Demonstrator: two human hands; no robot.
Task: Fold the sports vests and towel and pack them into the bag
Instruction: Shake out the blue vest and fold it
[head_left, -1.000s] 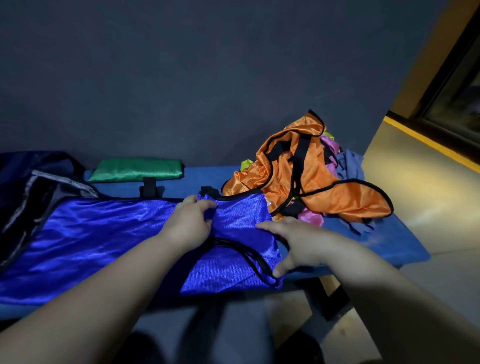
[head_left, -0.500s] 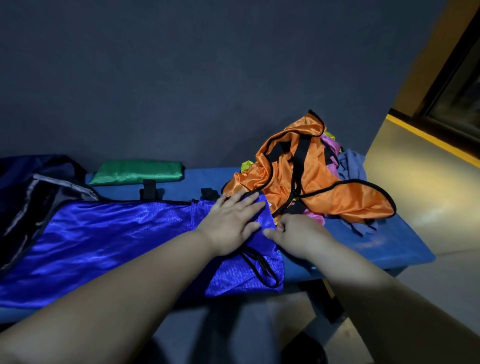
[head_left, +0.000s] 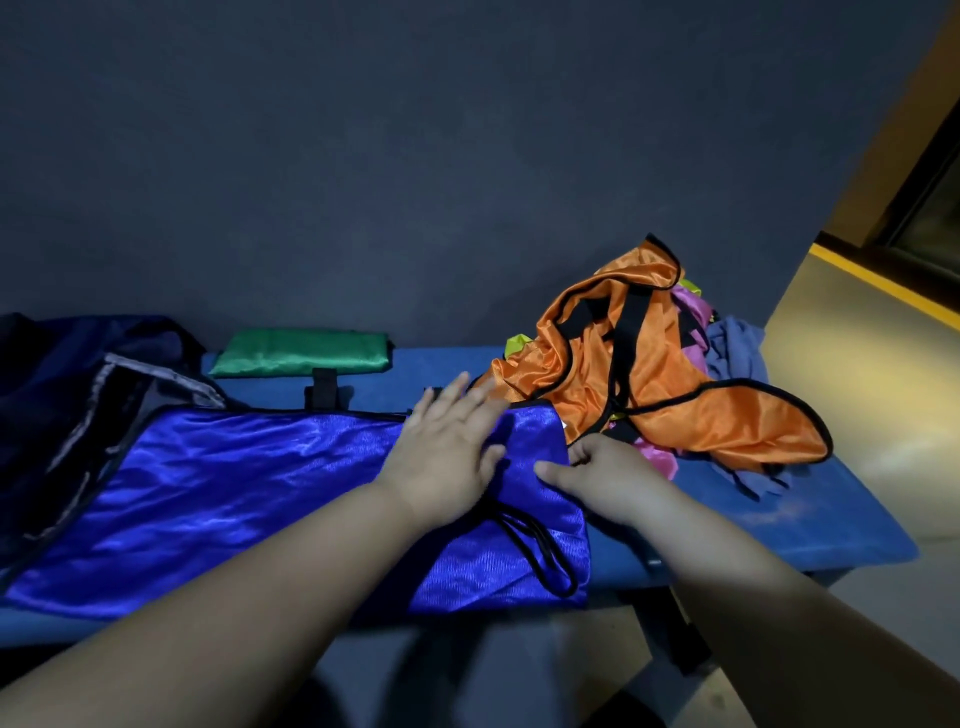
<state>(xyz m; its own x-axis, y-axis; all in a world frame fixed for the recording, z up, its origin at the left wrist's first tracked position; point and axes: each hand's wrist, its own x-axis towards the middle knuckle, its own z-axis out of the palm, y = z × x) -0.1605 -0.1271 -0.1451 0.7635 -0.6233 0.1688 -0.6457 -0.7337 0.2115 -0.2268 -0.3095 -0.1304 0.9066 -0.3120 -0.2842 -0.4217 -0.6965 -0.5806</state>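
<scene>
At the left end of the worktop (head_left: 810, 525) the dark bag (head_left: 78, 384) lies open and slumped, and nothing packed can be seen inside it, though its interior is too dark to be sure. Just right of it, along the back edge, a green vest (head_left: 301, 353) sits as a neat flat packet, so one garment looks finished but not yet bagged. The blue vest (head_left: 218, 493) is spread lengthwise along the front edge from the bag's mouth to the middle, its right end already turned back over itself, black trim loops showing on top. The left hand (head_left: 447, 457) lies flat on that doubled end, fingers straight and spread, pressing it down. The right hand (head_left: 597, 473), just beside it, has its fingers curled around the fold's right edge, thumb on top, gripping the cloth. This reads as an early fold of the second vest, with more folds needed before it matches the green one. Toward the right end, the orange vest (head_left: 649, 374) tops a loose heap with pink (head_left: 660, 457) and yellow-green (head_left: 517, 344) pieces beneath, and a grey-blue cloth (head_left: 737, 348), probably the towel, at the back right corner. All of that is unfolded, so most of the job remains.
</scene>
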